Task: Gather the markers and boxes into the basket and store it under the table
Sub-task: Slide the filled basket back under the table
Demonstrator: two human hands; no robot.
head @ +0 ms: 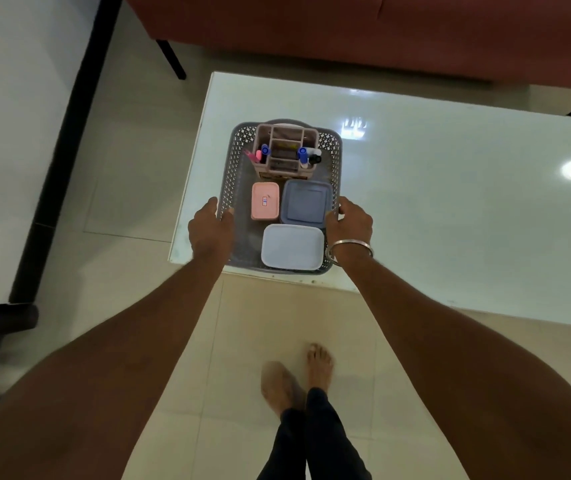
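Observation:
A grey perforated basket (pixel 233 174) sits over the near left corner of the glass table (pixel 450 209). Inside it stand a beige organiser (pixel 285 147) with several markers (pixel 303 154), a pink box (pixel 265 201), a dark blue box (pixel 306 201) and a pale blue box (pixel 292 247). My left hand (pixel 209 228) grips the basket's left rim. My right hand (pixel 349 221), with a metal bangle on the wrist, grips the right rim. Whether the basket rests on the table or is lifted just above it cannot be told.
A red sofa (pixel 346 26) stands behind the table. A white surface with a black edge (pixel 10 133) lies to the left. My bare feet (pixel 318 368) are on the beige tiled floor in front of the table.

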